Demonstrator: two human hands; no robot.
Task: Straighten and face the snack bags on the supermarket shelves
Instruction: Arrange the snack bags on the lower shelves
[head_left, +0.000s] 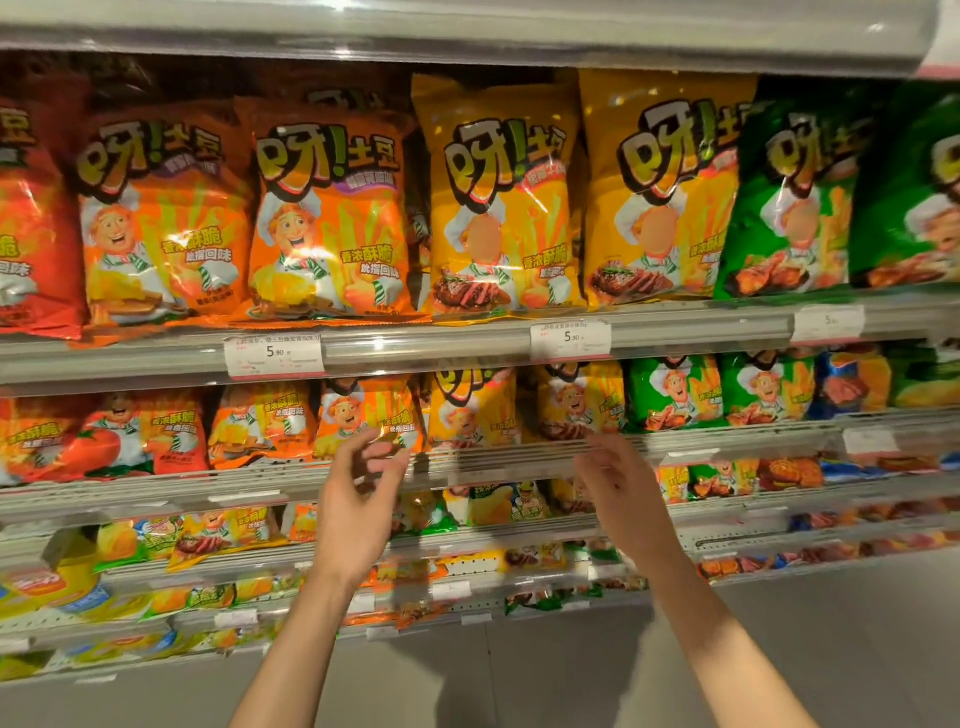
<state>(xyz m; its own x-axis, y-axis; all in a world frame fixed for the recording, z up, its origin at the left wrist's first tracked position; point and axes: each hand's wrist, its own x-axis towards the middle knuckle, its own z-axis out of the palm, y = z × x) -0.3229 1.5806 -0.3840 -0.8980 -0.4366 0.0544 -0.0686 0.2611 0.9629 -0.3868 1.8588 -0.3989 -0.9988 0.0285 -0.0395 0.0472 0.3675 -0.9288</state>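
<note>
While the big snack bags (327, 213) on the upper shelf (415, 345) already stand upright and face out, the smaller bags (363, 415) one shelf down lean unevenly, so that row looks left to do; left hand (358, 499) is raised before them, fingers loosely curled, holding nothing, right hand (623, 493) is blurred, fingers seem relaxed and empty

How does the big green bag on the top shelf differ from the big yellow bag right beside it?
The green bag has a green wrapper, while the yellow bag is golden yellow. At its bottom the green bag pictures reddish-orange glazed meat pieces; the yellow bag pictures dark sliced steak. The green bag leans with its top tipped right, while the yellow bag stands squarer. Both carry the same logo lettering and chef cartoon, look similar in size, and stand facing out on the same shelf.
</note>
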